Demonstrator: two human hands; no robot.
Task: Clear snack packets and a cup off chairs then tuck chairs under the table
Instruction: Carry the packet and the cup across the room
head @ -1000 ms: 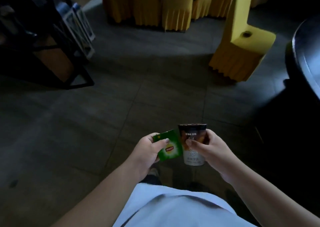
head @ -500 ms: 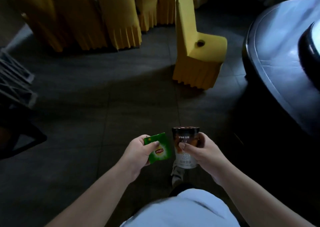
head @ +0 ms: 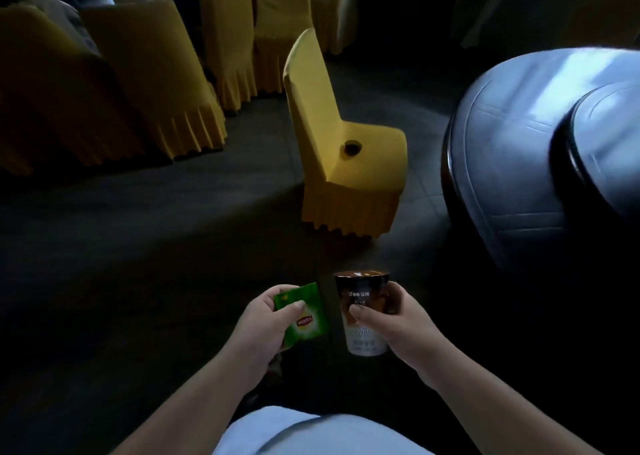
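Green snack packet (head: 304, 316): held low in the near centre, above the dark floor (head: 138, 246). The left hand (head: 263, 330) pinches it, thumb lying across the printed face, fingers curled behind.

Cup (head: 362, 312): just right of the packet, close beside it, a narrow gap between them. Dark band at the top, pale body below, held roughly upright. The right hand (head: 398, 323) is wrapped round it, thumb on the front, fingers round the right side.

Yellow-covered chair (head: 332, 149): stands alone farther off, centre of view, seat facing right toward the table. A small dark round object (head: 352, 148) sits on the seat near the backrest; what it is cannot be told.

Round table (head: 502, 163): right side, glossy top with pale reflections, well apart from both hands. Chair stands near its edge, not tucked under.

Far left: a row of other yellow-covered chairs (head: 149, 80), close together.

Near bottom edge: the person's pale garment (head: 311, 434).
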